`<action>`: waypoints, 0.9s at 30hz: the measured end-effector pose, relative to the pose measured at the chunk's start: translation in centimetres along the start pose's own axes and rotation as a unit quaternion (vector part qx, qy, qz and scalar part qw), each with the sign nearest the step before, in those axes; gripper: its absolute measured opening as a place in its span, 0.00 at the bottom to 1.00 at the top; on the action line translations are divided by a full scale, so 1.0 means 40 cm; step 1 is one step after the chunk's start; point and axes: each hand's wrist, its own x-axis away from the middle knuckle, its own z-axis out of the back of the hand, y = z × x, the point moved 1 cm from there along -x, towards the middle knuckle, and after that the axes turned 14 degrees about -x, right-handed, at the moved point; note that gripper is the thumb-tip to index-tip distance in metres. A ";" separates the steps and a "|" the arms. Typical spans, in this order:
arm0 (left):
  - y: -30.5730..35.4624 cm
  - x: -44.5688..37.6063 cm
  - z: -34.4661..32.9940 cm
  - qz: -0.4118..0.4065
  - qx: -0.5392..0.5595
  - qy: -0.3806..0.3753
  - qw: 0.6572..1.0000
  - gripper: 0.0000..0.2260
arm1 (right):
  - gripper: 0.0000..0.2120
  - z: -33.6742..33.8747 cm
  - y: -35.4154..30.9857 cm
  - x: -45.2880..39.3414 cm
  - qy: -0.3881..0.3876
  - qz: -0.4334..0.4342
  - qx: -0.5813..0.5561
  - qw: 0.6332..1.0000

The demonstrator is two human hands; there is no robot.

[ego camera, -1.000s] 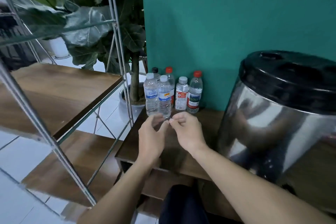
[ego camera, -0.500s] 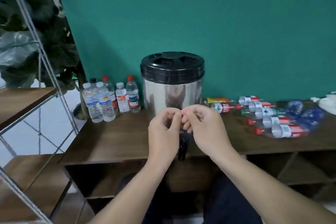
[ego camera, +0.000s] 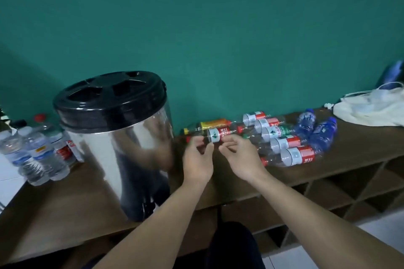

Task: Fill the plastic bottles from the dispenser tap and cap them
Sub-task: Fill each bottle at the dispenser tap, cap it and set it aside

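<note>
The view has swung right since a moment ago: the filled bottles (ego camera: 37, 155) now stand left of the dispenser (ego camera: 113, 137), and both hands have moved to its right, so a new bottle seems next. The left hand (ego camera: 197, 159) and right hand (ego camera: 240, 159) hold nothing, fingers loosely curled. The empty bottle (ego camera: 216, 134) lies on the counter (ego camera: 65, 209) just behind the fingertips; whether they touch it I cannot tell.

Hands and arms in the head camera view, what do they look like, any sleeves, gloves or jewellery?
Both forearms are bare up to the frame's bottom edge; no sleeves show. The left hand and right hand wear no gloves, and no rings, watch or wristband are visible. The picture is slightly blurred, so fine marks cannot be told.
</note>
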 end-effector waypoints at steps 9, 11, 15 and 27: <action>-0.108 -0.199 -0.156 0.097 -0.035 0.011 0.995 0.35 | 0.25 0.002 0.142 -0.251 0.021 -0.036 0.041 0.998; -0.127 -0.238 -0.174 0.117 -0.039 0.024 0.992 0.39 | 0.28 -0.001 0.161 -0.294 0.033 -0.032 0.060 0.997; -0.150 -0.288 -0.201 0.158 -0.033 0.030 0.986 0.45 | 0.31 -0.008 0.199 -0.357 0.057 -0.043 0.072 0.995; -0.111 -0.279 -0.193 0.163 0.022 0.064 0.984 0.39 | 0.31 -0.032 0.183 -0.347 0.073 -0.045 0.050 0.995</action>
